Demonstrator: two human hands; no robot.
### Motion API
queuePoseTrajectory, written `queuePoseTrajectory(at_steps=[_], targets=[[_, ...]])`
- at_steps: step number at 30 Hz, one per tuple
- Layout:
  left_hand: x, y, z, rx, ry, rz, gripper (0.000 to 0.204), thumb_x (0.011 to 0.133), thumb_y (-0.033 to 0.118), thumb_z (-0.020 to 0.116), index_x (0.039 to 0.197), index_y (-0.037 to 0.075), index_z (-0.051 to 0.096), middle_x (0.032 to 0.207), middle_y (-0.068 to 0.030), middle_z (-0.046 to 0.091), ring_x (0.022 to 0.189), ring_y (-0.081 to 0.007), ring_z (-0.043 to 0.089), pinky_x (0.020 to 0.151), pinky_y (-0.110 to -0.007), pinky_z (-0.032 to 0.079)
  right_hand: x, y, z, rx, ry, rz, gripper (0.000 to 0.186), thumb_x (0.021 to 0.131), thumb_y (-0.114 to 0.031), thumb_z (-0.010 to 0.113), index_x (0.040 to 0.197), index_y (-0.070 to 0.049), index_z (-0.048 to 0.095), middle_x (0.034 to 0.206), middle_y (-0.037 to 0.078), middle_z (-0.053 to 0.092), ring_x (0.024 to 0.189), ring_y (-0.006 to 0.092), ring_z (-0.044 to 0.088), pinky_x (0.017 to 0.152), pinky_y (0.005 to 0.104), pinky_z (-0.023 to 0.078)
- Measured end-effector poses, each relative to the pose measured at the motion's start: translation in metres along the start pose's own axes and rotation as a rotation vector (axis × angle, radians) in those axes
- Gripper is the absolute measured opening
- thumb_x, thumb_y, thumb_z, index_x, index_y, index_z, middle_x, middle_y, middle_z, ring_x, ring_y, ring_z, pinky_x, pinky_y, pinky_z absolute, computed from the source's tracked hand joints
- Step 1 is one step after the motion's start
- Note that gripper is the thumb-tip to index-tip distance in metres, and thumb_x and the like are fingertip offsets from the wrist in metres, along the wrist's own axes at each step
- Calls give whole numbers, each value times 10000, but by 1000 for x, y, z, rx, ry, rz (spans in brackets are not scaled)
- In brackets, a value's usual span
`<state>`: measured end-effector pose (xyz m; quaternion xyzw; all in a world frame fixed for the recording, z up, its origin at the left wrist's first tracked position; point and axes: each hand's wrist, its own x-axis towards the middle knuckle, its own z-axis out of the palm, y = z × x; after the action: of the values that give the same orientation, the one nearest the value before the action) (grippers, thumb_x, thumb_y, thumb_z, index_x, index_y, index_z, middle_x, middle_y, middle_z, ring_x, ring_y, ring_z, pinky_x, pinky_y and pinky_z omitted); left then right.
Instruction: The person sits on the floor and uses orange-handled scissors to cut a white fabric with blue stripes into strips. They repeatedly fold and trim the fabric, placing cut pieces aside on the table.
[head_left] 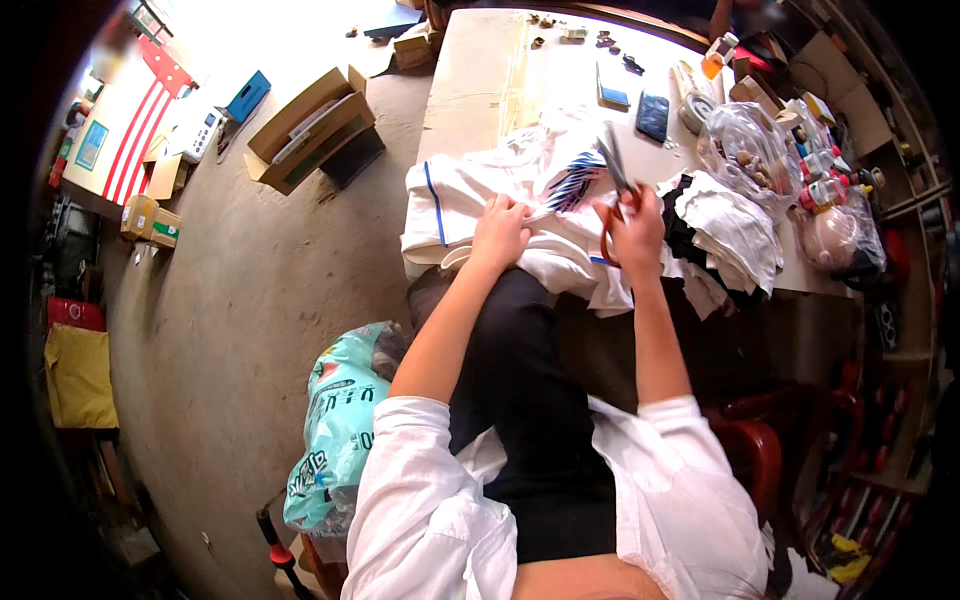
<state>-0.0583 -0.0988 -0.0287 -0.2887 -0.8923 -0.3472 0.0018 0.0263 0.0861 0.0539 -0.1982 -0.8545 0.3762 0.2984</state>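
My right hand [636, 232] is closed around a pair of scissors [616, 165] with orange-red handles. Their dark blades point up and away, over the far side of a white garment [460, 195]. The garment has blue trim and a blue-and-white striped patch [577, 182], and it lies bunched across the table's near edge. My left hand [500, 234] rests on it with curled fingers gripping the cloth, left of the scissors. To the right of my right hand lies a pile of crumpled white and black cloth [735, 232].
A dark phone [652, 117], clear bags [750, 150] and small bottles [822, 192] stand on the table [470, 100]. Open cardboard boxes [305, 130] are on the left. A turquoise plastic bag [340, 430] sits by my left side, a red chair [750, 460] at my right.
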Motion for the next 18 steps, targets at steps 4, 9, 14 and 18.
queuePoseTrajectory(at_steps=[4, 9, 14, 18], targets=[[-2, -9, 6, -221, 93, -8, 210, 679, 96, 682, 885, 79, 645, 911, -130, 546, 915, -311, 536, 806, -382, 462, 67, -6, 65, -82, -198, -215, 603, 589, -309, 848, 1008, 12, 556, 868, 123, 617, 819, 281, 604, 708, 370, 484], [-12, -16, 5, -338, 161, -48, 149, 746, 80, 672, 889, 39, 666, 826, -133, 554, 733, -266, 601, 679, -336, 498, 111, 15, 139, -199, -522, -398, 557, 642, -343, 773, 1047, -29, 556, 921, 110, 627, 927, 274, 597, 811, 375, 467], [-14, -17, 1, -406, 120, -99, 164, 728, 61, 670, 890, 32, 661, 803, -96, 547, 716, -214, 579, 675, -303, 479, 113, 30, 152, -311, -558, -293, 482, 693, -305, 707, 1078, -61, 551, 1056, 148, 615, 1044, 295, 566, 886, 386, 446], [-16, -17, -2, -460, 110, -141, 139, 726, 40, 659, 864, 26, 651, 811, -105, 554, 718, -226, 584, 669, -307, 480, 101, 50, 151, -233, -444, -309, 354, 753, -240, 650, 1031, -40, 563, 961, 156, 641, 927, 314, 607, 811, 410, 468]])
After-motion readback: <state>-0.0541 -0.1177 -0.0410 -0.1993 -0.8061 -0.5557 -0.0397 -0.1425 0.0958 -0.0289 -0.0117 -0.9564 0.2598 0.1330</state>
